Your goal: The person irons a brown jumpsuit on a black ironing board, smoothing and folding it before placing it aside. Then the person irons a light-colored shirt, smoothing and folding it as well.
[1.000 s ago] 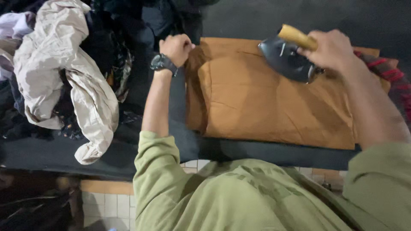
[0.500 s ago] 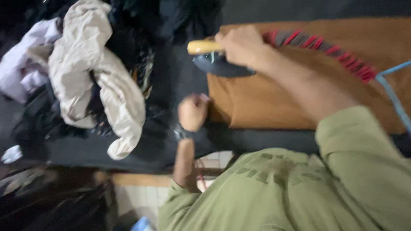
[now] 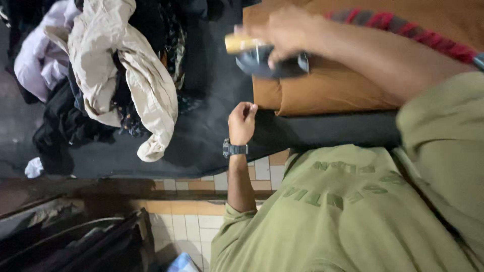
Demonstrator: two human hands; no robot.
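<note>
Dark padded tabletop [image 3: 212, 146] below the head camera: the right hand [image 3: 285, 30], closed round the yellow handle, has swept the iron [image 3: 272, 63] from the far side to the brown cloth's [image 3: 327, 85] near-left corner. The left hand [image 3: 242, 121] has come off the fabric, loosely curled, apparently empty though blurred, so pressing has reached this edge.

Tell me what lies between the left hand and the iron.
In the head view, between the left hand and the iron lie dark table cover and the brown cloth's folded corner.
</note>
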